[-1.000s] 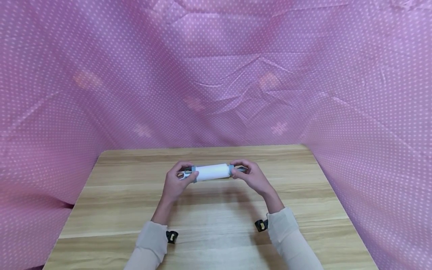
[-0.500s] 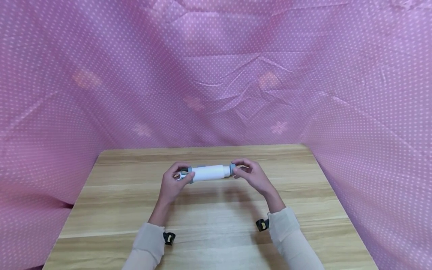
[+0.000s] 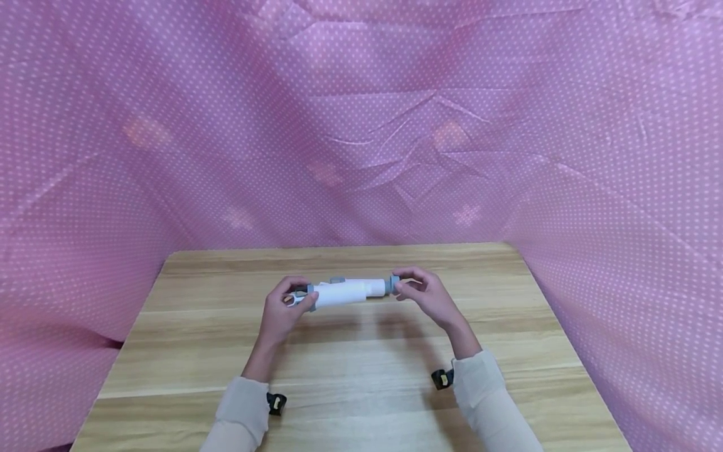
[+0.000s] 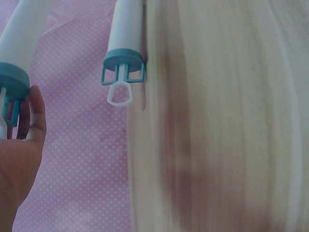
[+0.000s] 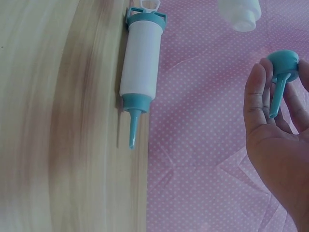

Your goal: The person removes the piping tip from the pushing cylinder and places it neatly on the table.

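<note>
My left hand grips a large white plastic syringe by its teal collar, with the thumb in front. Its translucent narrow end is bare and points toward the right hand. Between thumb and fingers, my right hand pinches a teal nozzle cap, its thin spout pointing back toward the palm. The cap is apart from the barrel. A second syringe lies on the table behind them, nozzle fitted, its white looped plunger handle pushed in. In the head view the held syringe partly covers it.
The wooden table stretches in front of both arms, with its back edge close behind the lying syringe. Pink dotted cloth hangs behind and at both sides. A black wrist camera sits at each cuff.
The nozzle cap has come off the held syringe. My left hand has moved left and slightly down with the barrel; the right hand has shifted slightly right with the cap, uncovering more of the lying syringe.
</note>
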`<action>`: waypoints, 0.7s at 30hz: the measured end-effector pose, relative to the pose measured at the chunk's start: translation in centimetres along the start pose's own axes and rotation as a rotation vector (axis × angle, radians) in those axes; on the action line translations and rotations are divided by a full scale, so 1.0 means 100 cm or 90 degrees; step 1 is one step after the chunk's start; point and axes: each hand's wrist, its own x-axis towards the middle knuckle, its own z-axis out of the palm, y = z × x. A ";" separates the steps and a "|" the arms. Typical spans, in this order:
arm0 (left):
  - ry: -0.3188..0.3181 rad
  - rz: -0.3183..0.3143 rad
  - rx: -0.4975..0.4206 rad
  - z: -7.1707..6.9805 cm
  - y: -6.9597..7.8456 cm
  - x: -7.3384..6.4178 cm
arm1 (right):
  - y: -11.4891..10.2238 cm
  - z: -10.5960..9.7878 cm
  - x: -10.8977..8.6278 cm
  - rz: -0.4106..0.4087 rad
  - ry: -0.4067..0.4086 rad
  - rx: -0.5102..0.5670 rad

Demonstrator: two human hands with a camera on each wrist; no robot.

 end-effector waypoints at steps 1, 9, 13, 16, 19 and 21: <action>0.000 -0.004 0.001 -0.001 -0.001 0.000 | 0.001 0.000 0.000 0.001 0.000 0.001; -0.008 -0.017 0.009 -0.004 -0.012 -0.003 | 0.008 0.002 -0.003 0.023 0.002 -0.001; -0.009 -0.029 0.019 -0.005 -0.020 -0.003 | 0.008 0.002 -0.004 0.030 0.004 0.000; -0.003 -0.038 0.030 -0.005 -0.024 -0.002 | 0.007 0.002 -0.003 0.028 0.007 -0.004; 0.007 -0.050 0.042 -0.004 -0.027 -0.002 | 0.007 0.001 -0.002 0.026 0.003 -0.006; 0.014 -0.057 0.043 -0.004 -0.028 -0.002 | 0.007 0.000 -0.001 0.027 0.003 -0.007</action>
